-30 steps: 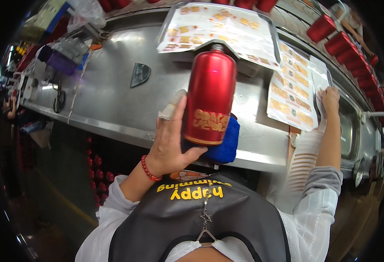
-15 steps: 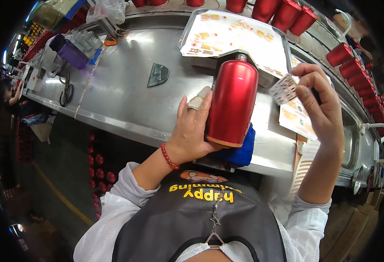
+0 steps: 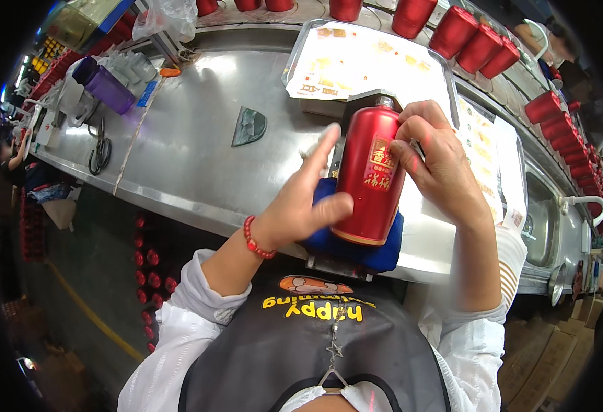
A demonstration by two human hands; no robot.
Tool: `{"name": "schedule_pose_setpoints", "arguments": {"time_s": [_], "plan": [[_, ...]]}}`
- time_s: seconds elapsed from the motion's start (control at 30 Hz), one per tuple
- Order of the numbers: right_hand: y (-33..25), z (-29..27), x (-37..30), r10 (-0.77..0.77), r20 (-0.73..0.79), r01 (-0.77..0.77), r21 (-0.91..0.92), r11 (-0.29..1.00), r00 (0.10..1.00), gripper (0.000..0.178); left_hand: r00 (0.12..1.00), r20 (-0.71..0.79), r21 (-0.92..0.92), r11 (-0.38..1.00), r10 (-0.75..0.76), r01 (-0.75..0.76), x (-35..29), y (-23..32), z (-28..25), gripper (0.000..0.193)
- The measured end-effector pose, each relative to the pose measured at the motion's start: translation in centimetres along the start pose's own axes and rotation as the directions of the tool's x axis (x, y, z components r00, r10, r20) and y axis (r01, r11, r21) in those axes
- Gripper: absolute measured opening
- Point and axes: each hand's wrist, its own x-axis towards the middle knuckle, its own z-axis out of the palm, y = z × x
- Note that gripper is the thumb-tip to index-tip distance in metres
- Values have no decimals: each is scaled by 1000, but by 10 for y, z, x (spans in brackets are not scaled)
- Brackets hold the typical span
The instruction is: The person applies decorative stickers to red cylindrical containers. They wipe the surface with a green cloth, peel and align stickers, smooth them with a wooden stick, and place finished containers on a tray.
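Observation:
A glossy red bottle (image 3: pixel 364 213) with a bare threaded neck lies tilted on a blue cloth pad (image 3: pixel 385 242) at the bench's front edge. On its upper face sits a gold-and-red sticker (image 3: pixel 379 163). My right hand (image 3: pixel 438 161) is closed in a pinch at the sticker's upper right edge; its fingertips partly cover that spot. To the left of the bottle, my left hand (image 3: pixel 300 209) is open with fingers stretched out, its thumb tip overlapping the bottle's lower left side. A pale covering wraps one of its fingers.
Behind the bottle stands a tray (image 3: pixel 292 63) lined with printed sticker sheets. More sheets (image 3: pixel 483 147) lie to the right, before a sink (image 3: pixel 541 220). A dark green scraper-like piece (image 3: pixel 250 126), scissors (image 3: pixel 100 152) and a purple bottle (image 3: pixel 106 86) are leftward. Red bottles (image 3: pixel 456 31) line the far conveyor.
My right hand has brought the small sticker leftward from the air to the bottle, where gold marking now shows. My left hand has loosened from the bottle's side and spread its fingers.

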Motion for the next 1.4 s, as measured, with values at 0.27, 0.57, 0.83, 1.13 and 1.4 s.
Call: {"name": "schedule_pose_setpoints", "arguments": {"time_s": [0.27,0.57,0.83,1.13,1.4], "plan": [[-2,7,-16,58,-242,-85,-100,991,969,22,979,-99,-391,912,-177,125,48,-12,21,83],[-7,38,-56,86,-209,-117,-144,983,974,53,983,-75,-318,939,-166,134,49,-10,20,85],[-9,38,-57,181,-135,-199,-132,971,974,41,974,-69,-478,864,-218,160,49,-10,20,80],[-9,42,-64,152,-139,-159,-46,986,979,43,981,-149,-322,944,-125,72,48,-14,26,88],[-12,37,-64,165,-99,-174,-91,980,981,45,976,-150,-355,930,-158,95,48,-13,25,87]]}}
